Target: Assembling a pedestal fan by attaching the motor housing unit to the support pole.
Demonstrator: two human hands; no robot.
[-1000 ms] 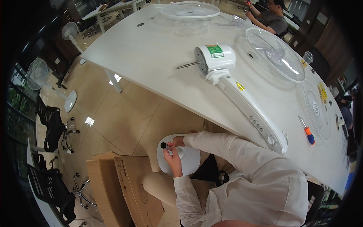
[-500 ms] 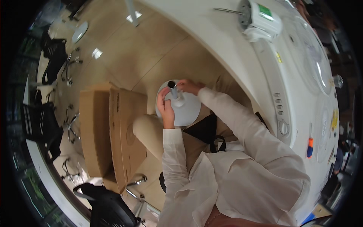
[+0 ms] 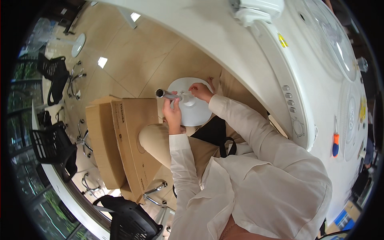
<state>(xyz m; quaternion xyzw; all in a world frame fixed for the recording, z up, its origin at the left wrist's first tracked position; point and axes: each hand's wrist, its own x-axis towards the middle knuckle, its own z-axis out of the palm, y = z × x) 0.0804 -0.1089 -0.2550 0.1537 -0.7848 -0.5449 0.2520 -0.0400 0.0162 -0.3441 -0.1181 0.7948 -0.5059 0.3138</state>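
My left hand (image 3: 173, 115) is closed around a shiny metal tube (image 3: 169, 95), whose open dark end points left. The tube leans over a round white base (image 3: 197, 116) at my lap. A raised white collar (image 3: 188, 99) stands at the middle of that base, close to the tube's lower end; whether the two are joined I cannot tell. Over the far right part of the base, my right hand (image 3: 202, 92) has its fingertips pinched together near the collar. What they hold, if anything, is too small to make out.
On the white table (image 3: 200, 20) at the right lie a white fan column (image 3: 280, 72) with buttons and motor head, clear plastic fan parts (image 3: 332, 36) and an orange-and-blue screwdriver (image 3: 335, 145). An open cardboard box (image 3: 138, 140) stands left of my knee; black chairs (image 3: 56, 148) stand beyond.
The tube has tipped from nearly upright to leaning left, and my left hand has shifted slightly left with it. My right hand stays near the collar. The whole view has shifted a little.
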